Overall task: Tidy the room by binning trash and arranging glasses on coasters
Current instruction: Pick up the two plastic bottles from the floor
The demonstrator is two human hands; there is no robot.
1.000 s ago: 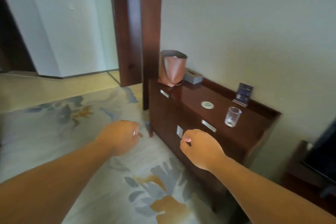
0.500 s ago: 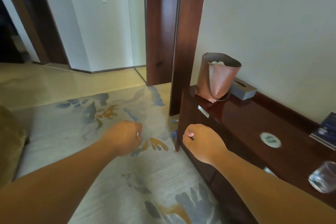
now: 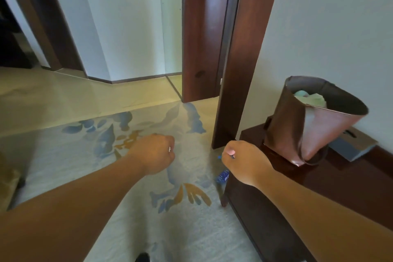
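Note:
A brown leather bin stands on the left end of a dark wooden cabinet, with pale crumpled trash inside it. A plastic bottle with a blue label lies on the carpet beside the cabinet's left leg, partly hidden by my right hand. My right hand hovers in a fist above the cabinet's corner and that bottle. My left hand is also a fist, held over the carpet to the left. Neither hand visibly holds anything. No glass or coaster shows in this view.
A grey tissue box sits behind the bin against the wall. A dark wooden door frame rises just left of the cabinet. The patterned carpet meets a polished floor toward the doorway.
The view has swung left and closer: the glass, coaster and card have left the frame, the bin now looks larger, and the bottle on the floor has come into sight. Both fists stay closed.

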